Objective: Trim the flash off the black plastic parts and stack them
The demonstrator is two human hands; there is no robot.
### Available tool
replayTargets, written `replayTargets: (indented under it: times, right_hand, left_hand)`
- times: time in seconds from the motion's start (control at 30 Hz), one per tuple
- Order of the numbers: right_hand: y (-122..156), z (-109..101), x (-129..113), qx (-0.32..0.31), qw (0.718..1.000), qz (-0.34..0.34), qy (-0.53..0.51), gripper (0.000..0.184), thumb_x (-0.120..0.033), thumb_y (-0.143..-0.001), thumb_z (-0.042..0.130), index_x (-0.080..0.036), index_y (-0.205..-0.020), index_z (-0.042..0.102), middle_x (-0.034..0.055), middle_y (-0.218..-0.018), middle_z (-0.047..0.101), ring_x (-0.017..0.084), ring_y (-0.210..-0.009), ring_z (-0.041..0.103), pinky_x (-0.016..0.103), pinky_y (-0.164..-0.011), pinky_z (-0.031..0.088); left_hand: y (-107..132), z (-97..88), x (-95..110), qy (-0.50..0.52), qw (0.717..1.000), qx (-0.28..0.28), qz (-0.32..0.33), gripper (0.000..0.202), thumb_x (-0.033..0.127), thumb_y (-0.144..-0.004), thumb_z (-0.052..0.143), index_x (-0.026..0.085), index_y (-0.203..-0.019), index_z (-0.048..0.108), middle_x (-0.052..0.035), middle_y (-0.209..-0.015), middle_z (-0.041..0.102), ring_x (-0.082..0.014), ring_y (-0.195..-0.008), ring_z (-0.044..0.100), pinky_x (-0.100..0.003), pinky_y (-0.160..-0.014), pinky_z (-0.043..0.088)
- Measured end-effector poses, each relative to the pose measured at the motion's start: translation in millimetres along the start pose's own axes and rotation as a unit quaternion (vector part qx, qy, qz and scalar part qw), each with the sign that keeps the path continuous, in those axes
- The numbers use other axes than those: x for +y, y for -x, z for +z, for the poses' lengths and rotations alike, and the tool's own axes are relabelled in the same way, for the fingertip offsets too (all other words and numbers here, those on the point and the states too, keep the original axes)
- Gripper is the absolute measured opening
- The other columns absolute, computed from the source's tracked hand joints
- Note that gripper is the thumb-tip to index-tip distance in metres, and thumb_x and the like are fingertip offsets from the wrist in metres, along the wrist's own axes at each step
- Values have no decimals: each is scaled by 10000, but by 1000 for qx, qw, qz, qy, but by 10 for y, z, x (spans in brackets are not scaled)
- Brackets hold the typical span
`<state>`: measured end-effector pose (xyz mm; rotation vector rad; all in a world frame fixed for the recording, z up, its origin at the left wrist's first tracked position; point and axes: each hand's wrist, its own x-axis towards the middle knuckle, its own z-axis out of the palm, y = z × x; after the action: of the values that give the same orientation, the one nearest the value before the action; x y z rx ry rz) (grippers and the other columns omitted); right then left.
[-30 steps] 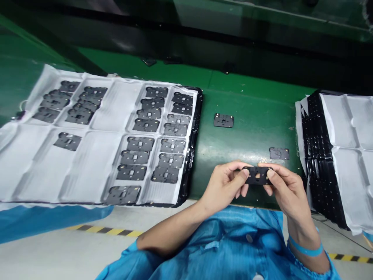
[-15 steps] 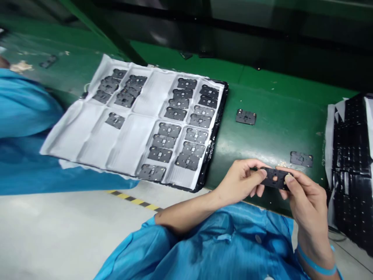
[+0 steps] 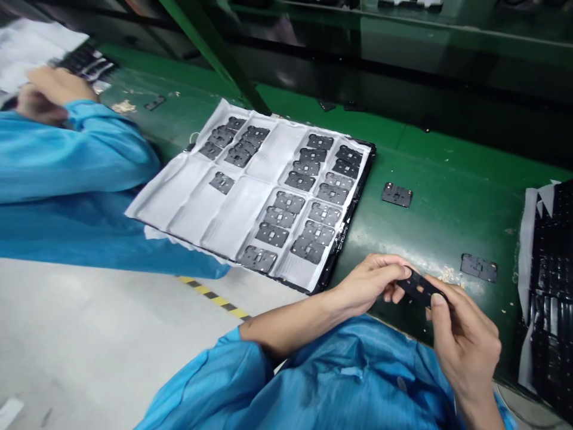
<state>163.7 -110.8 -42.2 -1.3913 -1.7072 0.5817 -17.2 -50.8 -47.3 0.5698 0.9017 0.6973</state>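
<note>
Both my hands pinch one small black flat part (image 3: 419,288) with holes, held just above the near edge of the green bench (image 3: 447,197). My left hand (image 3: 369,280) grips its left end between thumb and fingers. My right hand (image 3: 465,340) grips its right end with the thumb on top. To the left lies a tray (image 3: 192,197) lined with white foam, holding several rows of the same black parts (image 3: 286,203).
Two loose black parts lie on the bench, one (image 3: 396,194) near the tray and one (image 3: 478,267) at the right. A stack of black trays (image 3: 548,286) stands at the right edge. A co-worker's blue sleeve (image 3: 76,155) and hand (image 3: 45,89) are at the left.
My view has swung left and down, bringing the co-worker's sleeve and hand into sight. My hands still hold the black part, which now tilts down to the right.
</note>
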Motion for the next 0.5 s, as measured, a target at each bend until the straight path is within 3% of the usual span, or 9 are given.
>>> replayTargets:
  times: [0.1,0.2,0.3,0.37,0.5]
  right_hand:
    - [-17,39,-9,-8,998,-59,-3,342,-98,-1044,603,-220,-1308,782,78,-1110,836,219,-933,810,326,-857,658]
    - [-23,42,8,-26,997,-64,-18,343,-98,-1051,596,-228,-1314,773,70,-1105,833,209,-912,810,324,-856,658]
    - [-58,-11,60,-60,997,-35,-22,313,-173,-1078,602,-230,-1344,758,76,-1138,821,198,-877,792,324,-837,650]
    - [-119,-74,140,-61,998,-12,-4,325,-252,-1089,617,-222,-1389,737,85,-1136,805,199,-860,766,326,-805,636]
    - [-273,-218,488,49,993,20,104,367,-358,-1060,663,-202,-1381,744,117,-1153,779,226,-837,716,385,-816,616]
  left_hand:
    - [31,-113,17,-2,1000,-15,-16,260,377,-791,757,136,-884,782,-2,-635,628,-94,-534,525,-206,-515,368]
    - [97,-231,130,-137,989,-38,50,211,334,-851,771,148,-929,834,-64,-878,734,-138,-739,653,-229,-645,478]
    - [94,-319,343,-324,934,-48,145,144,234,-922,738,170,-986,850,-68,-980,758,-164,-880,690,-254,-778,526]
    - [-25,-367,515,-395,900,-32,181,144,191,-955,699,162,-1026,822,-54,-938,762,-157,-844,689,-254,-771,532]
    - [-532,-478,856,-510,832,62,208,94,80,-925,675,132,-980,731,-12,-798,716,-132,-724,665,-240,-725,540]
